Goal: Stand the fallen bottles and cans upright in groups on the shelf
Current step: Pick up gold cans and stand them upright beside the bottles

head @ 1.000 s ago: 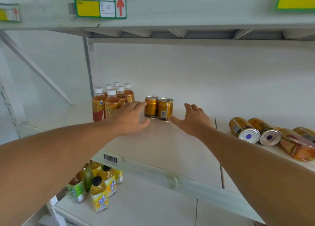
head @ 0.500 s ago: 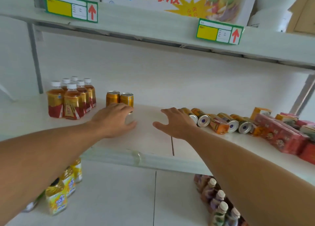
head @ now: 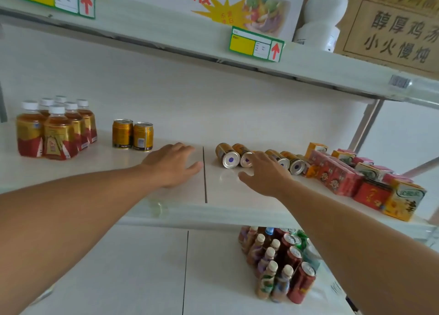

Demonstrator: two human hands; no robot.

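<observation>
Two gold cans (head: 132, 134) stand upright on the white shelf (head: 180, 210), right of a group of upright tea bottles (head: 55, 129). Several gold cans (head: 228, 156) lie on their sides further right, bottoms facing me. My left hand (head: 173, 163) hovers flat over the shelf, fingers spread, holding nothing. My right hand (head: 264, 174) is open just in front of the fallen cans, its fingertips at the second one, which it partly hides.
Red and orange drink cartons (head: 361, 179) are piled at the shelf's right end. The shelf below holds bottles and red cans (head: 282, 267). An upper shelf with price tags (head: 256, 44) hangs overhead, and a slanted support post (head: 363, 124) stands at the right.
The view has swung right. Both hands left the two upright cans and moved right; my right hand has reached the row of fallen cans.
</observation>
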